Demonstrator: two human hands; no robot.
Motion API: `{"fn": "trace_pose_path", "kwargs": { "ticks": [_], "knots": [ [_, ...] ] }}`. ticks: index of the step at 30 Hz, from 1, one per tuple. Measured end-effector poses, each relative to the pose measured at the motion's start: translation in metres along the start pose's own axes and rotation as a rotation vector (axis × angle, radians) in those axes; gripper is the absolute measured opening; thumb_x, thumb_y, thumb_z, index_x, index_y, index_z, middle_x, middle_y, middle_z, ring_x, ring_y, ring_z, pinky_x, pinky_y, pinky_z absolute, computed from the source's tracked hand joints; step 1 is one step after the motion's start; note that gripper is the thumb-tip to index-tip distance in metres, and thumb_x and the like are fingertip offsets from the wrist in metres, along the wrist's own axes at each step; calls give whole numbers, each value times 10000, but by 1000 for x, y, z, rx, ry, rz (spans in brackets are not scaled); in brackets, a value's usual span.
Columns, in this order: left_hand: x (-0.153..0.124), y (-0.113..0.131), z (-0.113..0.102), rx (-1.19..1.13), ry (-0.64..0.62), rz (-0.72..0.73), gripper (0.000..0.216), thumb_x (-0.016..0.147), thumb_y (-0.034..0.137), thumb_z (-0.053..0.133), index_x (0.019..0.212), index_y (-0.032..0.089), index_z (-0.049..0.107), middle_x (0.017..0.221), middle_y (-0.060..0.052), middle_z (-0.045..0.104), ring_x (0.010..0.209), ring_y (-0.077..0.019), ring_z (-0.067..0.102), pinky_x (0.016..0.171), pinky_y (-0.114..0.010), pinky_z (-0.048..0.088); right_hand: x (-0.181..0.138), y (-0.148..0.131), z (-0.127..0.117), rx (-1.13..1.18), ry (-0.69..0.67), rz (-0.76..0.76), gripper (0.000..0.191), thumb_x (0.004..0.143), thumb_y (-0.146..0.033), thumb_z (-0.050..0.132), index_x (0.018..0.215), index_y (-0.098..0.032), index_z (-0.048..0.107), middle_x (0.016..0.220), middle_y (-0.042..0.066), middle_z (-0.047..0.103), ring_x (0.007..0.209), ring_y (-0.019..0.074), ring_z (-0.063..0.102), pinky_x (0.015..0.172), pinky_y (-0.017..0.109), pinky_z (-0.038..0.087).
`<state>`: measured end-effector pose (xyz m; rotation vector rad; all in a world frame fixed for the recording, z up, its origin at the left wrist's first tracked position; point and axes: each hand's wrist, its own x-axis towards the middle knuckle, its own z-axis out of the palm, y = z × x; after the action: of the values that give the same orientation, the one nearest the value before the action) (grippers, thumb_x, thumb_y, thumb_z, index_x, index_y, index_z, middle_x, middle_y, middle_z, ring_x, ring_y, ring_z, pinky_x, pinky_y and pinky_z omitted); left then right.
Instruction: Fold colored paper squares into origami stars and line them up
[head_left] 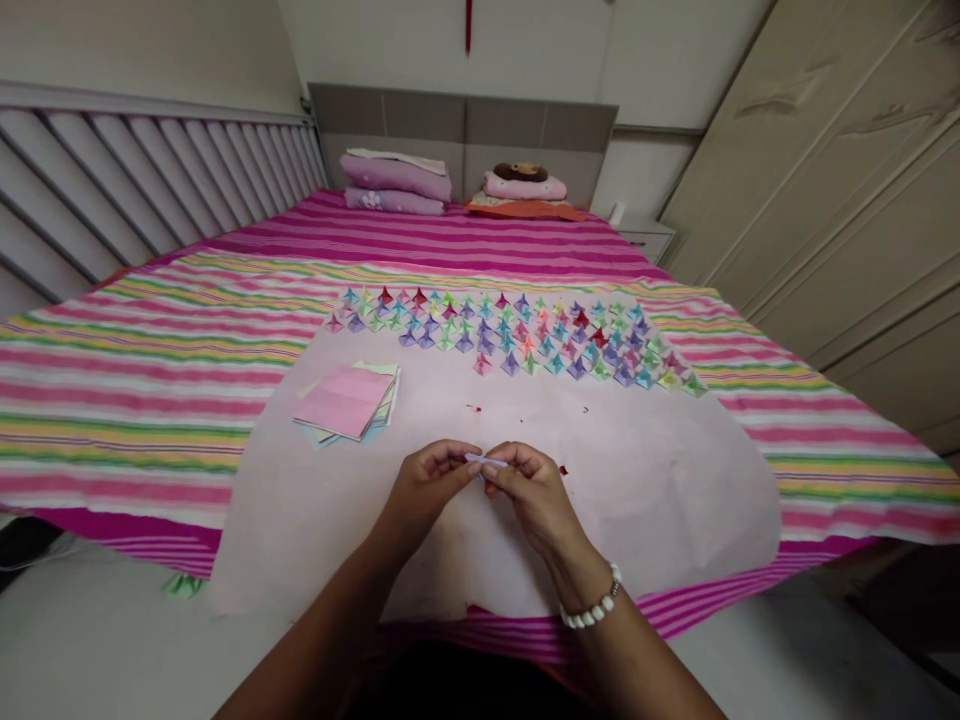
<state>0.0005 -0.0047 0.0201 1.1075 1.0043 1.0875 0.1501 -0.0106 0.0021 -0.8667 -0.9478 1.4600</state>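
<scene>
Striped bed, pale sheet on top; left hand and right hand pinch 1 lilac paper between them, its long axis crosswise, neither hand nearer

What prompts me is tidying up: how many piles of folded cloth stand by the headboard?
2: a mostly purple pile before the left half of the headboard, and a pink-and-orange pile before its right half, topped by a brown item. Anything behind them would be hidden.
</scene>
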Motion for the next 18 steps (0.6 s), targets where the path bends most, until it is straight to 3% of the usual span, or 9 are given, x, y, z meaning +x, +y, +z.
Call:
{"fn": "trace_pose_path", "kwargs": {
  "ticks": [4, 9, 14, 18],
  "knots": [
    [0, -1, 1, 68, -1, 38, 153, 690, 299, 720, 743, 158, 693, 692, -5, 681, 703, -140, 618, 697, -267, 489, 1, -2, 0, -39, 0, -29, 100, 630, -222, 782, 642, -184, 690, 592, -21, 651, 505, 93, 540, 527, 225, 409],
    [3, -3, 6, 121, 87, 88, 138, 706, 303, 692, 690, 167, 673, 631, 13, 651, 647, -131, 593, 644, -256, 476, 3, 2, -1, -63, 38, -25, 106, 638, -240, 773, 635, -184, 683, 533, -28, 625, 470, 91, 512, 504, 226, 385],
    [12, -6, 6, 13, 80, 62, 173, 663, 300, 732, 766, 163, 706, 684, 2, 671, 677, -131, 594, 668, -258, 473, 9, 2, -3, -60, 61, -22, 99, 673, -263, 744, 677, -179, 691, 497, -30, 602, 472, 93, 493, 525, 233, 383],
    [21, -9, 5, -98, 69, 14, 185, 656, 306, 756, 754, 154, 717, 609, 20, 612, 620, -94, 534, 636, -222, 434, 15, 0, -2, -23, 35, -4, 96, 689, -261, 724, 688, -172, 690, 508, -22, 605, 472, 95, 495, 523, 234, 373]
  ]
}}
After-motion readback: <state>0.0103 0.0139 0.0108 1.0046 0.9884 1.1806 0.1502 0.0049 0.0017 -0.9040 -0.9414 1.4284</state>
